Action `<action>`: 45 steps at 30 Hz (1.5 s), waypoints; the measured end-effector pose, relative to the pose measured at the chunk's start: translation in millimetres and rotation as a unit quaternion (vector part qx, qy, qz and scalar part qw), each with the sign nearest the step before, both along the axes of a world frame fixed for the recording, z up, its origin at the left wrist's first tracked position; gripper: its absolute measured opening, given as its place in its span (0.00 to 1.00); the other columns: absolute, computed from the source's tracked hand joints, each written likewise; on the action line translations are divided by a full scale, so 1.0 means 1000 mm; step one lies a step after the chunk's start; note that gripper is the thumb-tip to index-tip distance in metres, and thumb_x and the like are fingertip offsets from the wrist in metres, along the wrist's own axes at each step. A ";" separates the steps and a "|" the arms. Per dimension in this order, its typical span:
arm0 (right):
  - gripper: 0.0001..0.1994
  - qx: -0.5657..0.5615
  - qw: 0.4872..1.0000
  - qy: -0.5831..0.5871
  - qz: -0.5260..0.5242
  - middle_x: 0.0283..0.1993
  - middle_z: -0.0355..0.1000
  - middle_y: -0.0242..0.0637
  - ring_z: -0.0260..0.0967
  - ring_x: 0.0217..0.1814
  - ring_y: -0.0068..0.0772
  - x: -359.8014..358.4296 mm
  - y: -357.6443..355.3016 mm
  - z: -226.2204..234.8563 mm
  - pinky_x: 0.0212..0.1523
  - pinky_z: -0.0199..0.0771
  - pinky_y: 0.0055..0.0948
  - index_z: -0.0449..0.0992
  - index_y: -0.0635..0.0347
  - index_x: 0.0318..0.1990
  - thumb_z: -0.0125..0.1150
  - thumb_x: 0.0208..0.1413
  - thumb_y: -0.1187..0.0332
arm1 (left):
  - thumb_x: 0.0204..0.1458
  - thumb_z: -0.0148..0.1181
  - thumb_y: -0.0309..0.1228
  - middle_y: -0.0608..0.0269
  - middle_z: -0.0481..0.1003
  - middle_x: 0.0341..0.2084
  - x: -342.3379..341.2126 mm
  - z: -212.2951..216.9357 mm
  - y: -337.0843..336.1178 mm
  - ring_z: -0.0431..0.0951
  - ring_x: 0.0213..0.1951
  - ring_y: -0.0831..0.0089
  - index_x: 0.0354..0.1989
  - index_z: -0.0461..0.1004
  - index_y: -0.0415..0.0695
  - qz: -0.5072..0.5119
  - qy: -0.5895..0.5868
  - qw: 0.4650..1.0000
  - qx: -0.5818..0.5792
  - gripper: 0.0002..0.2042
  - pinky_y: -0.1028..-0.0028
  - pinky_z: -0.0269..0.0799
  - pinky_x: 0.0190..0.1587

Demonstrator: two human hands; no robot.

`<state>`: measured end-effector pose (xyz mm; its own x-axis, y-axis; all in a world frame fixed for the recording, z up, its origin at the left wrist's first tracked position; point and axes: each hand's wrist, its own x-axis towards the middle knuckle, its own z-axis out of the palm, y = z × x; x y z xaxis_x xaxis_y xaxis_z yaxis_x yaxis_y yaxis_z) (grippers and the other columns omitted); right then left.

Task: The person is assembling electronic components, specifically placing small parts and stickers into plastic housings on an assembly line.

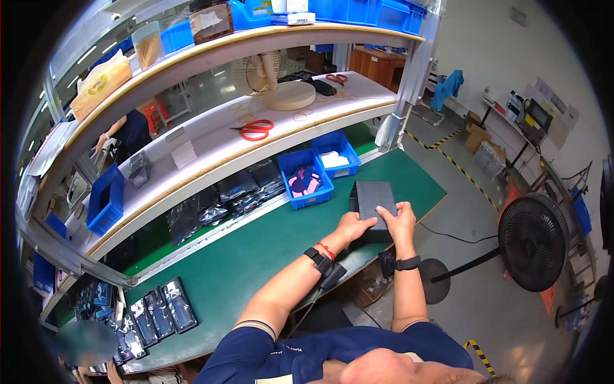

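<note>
A dark grey, box-shaped block (375, 197) with fine lines across its top is between my hands at the right end of the green table. My left hand (354, 228) grips its near left side, thumb lying on top. On the near right side my right hand (401, 224) holds it, thumb also pressed on the top. The fingers under and behind the block are hidden. Just beyond my left hand stand a blue bin (311, 201) with pink and dark small items, and another blue bin (341, 169) with white pieces.
Black items in clear bags (243, 189) lie under the shelf (358, 105). Red-handled scissors (256, 130) rest on that shelf. Wrapped dark packs (178, 305) line the table's left, near another person's hand (114, 371). A black fan (533, 242) stands right of the table (256, 256).
</note>
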<state>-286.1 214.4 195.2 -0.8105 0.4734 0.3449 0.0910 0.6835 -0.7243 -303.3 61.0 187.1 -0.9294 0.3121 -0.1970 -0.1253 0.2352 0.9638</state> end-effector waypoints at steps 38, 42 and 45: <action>0.07 -0.360 0.843 -0.165 0.365 0.23 0.67 0.22 0.59 0.24 0.12 0.015 -0.067 -0.018 0.23 0.59 0.16 0.71 0.56 0.25 0.62 0.50 0.67 | 0.48 0.57 0.18 0.66 0.70 0.31 0.184 0.018 -0.214 0.72 0.32 0.81 0.43 0.61 0.40 0.233 0.069 0.958 0.153 0.15 0.78 0.72 0.35; 0.13 -0.079 0.951 0.009 0.299 0.23 0.66 0.30 0.61 0.24 0.21 0.044 -0.120 0.013 0.26 0.66 0.24 0.69 0.60 0.34 0.66 0.43 0.68 | 0.55 0.51 0.27 0.66 0.70 0.23 0.185 0.019 -0.214 0.72 0.21 0.81 0.37 0.60 0.39 0.248 0.045 0.962 0.100 0.08 0.80 0.69 0.21; 0.11 -0.263 0.825 -0.068 0.496 0.23 0.66 0.24 0.61 0.25 0.12 0.089 -0.200 0.019 0.26 0.65 0.16 0.70 0.59 0.31 0.67 0.44 0.67 | 0.59 0.44 0.33 0.65 0.70 0.19 0.187 0.019 -0.208 0.71 0.18 0.80 0.35 0.61 0.40 0.248 0.048 0.962 0.102 0.09 0.79 0.69 0.18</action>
